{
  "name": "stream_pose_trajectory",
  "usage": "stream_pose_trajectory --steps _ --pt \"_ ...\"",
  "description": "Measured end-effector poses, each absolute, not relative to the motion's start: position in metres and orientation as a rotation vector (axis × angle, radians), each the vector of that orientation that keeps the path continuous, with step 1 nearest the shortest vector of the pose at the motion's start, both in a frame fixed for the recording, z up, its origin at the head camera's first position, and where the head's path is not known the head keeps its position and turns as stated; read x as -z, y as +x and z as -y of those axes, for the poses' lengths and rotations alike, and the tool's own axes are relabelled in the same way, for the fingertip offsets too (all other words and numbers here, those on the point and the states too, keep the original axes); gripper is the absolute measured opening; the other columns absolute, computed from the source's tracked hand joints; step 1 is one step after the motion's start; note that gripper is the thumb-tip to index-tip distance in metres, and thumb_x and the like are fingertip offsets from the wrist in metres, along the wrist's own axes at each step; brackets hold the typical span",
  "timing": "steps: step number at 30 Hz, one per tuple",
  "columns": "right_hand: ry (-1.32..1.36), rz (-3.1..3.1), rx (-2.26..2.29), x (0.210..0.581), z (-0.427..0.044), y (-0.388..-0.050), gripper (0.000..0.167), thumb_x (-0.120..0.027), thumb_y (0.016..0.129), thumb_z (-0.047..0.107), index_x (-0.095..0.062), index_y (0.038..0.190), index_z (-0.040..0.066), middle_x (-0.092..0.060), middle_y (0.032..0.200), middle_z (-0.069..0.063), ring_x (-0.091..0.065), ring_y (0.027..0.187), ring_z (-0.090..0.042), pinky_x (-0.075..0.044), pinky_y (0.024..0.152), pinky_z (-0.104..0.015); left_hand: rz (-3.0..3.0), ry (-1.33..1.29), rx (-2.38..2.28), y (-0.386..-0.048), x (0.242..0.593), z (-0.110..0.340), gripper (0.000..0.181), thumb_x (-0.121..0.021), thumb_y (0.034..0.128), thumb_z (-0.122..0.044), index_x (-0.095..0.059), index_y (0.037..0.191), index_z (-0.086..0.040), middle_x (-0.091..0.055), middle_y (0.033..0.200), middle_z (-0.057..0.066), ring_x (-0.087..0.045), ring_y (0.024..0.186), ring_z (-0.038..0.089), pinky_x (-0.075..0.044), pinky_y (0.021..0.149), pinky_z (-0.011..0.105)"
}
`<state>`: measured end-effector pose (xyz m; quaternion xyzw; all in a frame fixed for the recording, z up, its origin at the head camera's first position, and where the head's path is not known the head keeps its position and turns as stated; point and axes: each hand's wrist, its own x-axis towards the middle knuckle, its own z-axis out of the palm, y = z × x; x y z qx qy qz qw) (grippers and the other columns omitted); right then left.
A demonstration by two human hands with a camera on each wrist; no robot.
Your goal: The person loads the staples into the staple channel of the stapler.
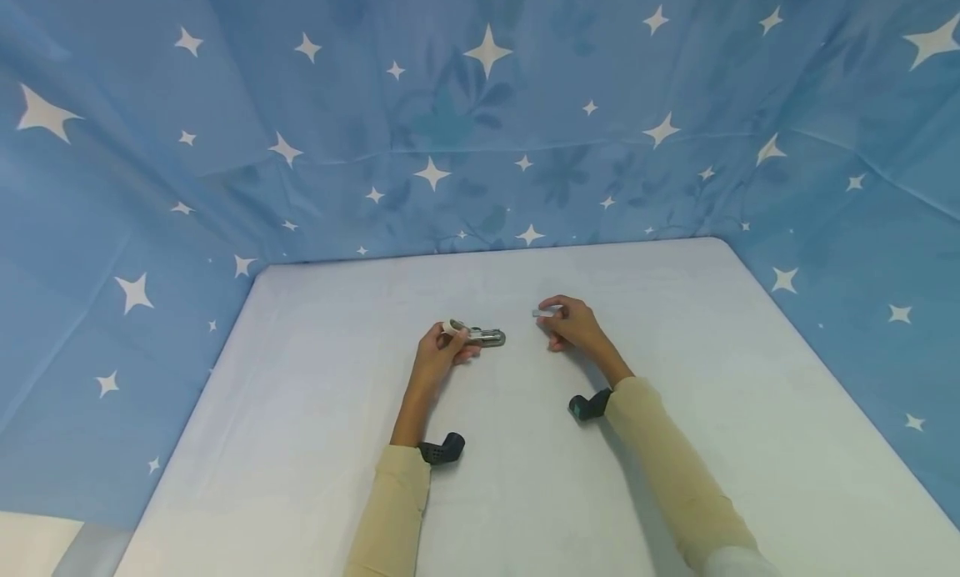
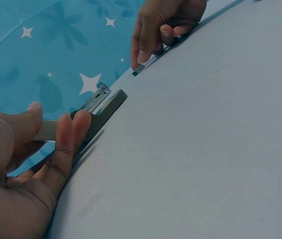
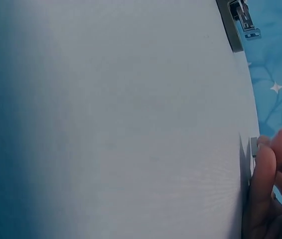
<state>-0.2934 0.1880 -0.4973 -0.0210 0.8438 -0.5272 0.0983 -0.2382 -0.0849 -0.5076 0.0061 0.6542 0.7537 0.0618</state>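
In the head view my left hand (image 1: 433, 362) grips a stapler (image 1: 491, 338) by its rear part, above the middle of the table. Its top is swung up and the metal staple channel (image 2: 97, 98) shows in the left wrist view. To the right, my right hand (image 1: 576, 325) pinches a small grey strip of staples (image 1: 543, 313) between thumb and fingertips. A gap separates the strip from the stapler's front end. The right wrist view shows one end of the strip (image 3: 253, 146) sticking out past the fingers; the rest is hidden by them.
The hands are over a white-covered table (image 1: 510, 477). A blue curtain (image 1: 480, 118) with white stars hangs along its back and sides. Each wrist wears a black camera, one left (image 1: 444, 449) and one right (image 1: 588, 406).
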Motion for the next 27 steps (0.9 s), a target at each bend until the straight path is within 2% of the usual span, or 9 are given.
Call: stream_pose_trajectory --steps 3,15,27 --pt "-0.06 -2.536 1.519 0.4982 -0.1868 -0.2947 0.035 -0.068 0.092 0.015 -0.059 0.124 0.005 -0.054 0.07 -0.002 -0.056 0.045 -0.009 -0.056 0.047 -0.026 -1.964 0.015 -2.283 -0.2384 0.5091 0.0845 0.033 -0.062 0.097 -0.017 -0.053 0.124 -0.001 -0.066 0.107 0.019 -0.073 0.083 0.015 -0.059 0.073 0.018" --pt "-0.053 -2.641 1.448 0.4995 -0.1832 -0.2992 0.025 -0.067 0.092 0.014 -0.062 0.116 0.007 -0.055 0.066 -0.003 -0.054 0.042 -0.009 -0.053 0.043 -0.026 -1.986 -0.008 -2.266 -0.2391 0.5072 0.083 0.033 -0.063 0.0968 -0.018 -0.053 0.124 -0.003 -0.066 0.11 0.021 -0.073 0.085 0.017 -0.059 0.074 0.018" --pt "-0.034 -2.667 1.451 0.5014 -0.182 -0.2988 0.024 -0.067 0.092 0.015 -0.061 0.112 0.004 -0.056 0.065 -0.002 -0.055 0.041 -0.009 -0.053 0.043 -0.026 -2.0 0.014 -2.267 -0.2386 0.5078 0.0841 0.037 -0.062 0.0971 -0.019 -0.052 0.127 0.001 -0.065 0.11 0.023 -0.074 0.088 0.022 -0.059 0.075 0.018"
